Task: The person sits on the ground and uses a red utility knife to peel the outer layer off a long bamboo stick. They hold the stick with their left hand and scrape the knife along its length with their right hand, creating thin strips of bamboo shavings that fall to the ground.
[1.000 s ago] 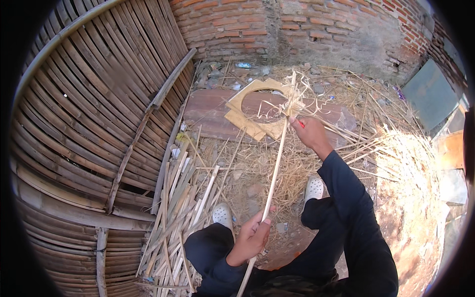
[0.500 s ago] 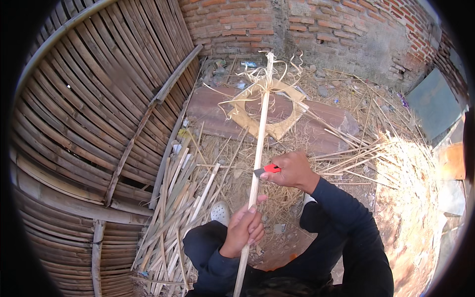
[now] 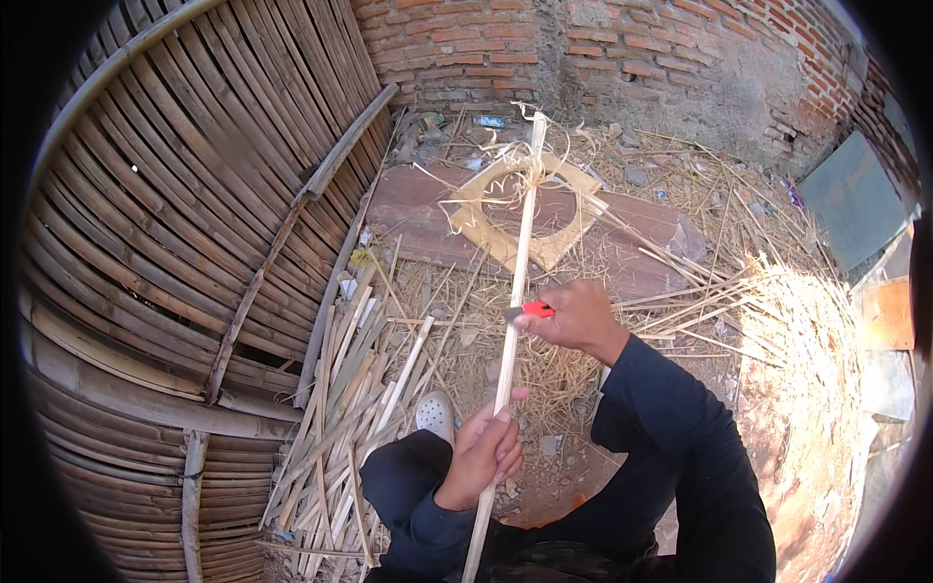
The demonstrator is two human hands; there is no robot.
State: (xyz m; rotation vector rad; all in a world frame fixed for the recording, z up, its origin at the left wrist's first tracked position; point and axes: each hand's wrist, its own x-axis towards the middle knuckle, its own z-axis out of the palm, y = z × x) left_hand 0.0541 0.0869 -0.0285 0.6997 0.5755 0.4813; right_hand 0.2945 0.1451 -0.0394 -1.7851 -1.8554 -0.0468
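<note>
While the stick (image 3: 522, 257) points away from the body, its far end leaning slightly right and crossing the holed board (image 3: 551, 251) in view, the knife (image 3: 536, 309) meets it from the right, blade across the wood. Right hand (image 3: 578, 316) farther out, just beside the stick, fingers closed round the red handle; forearm in from lower right. Left hand (image 3: 479, 449) nearer the body, fingers wrapped round the stick's lower part.
</note>
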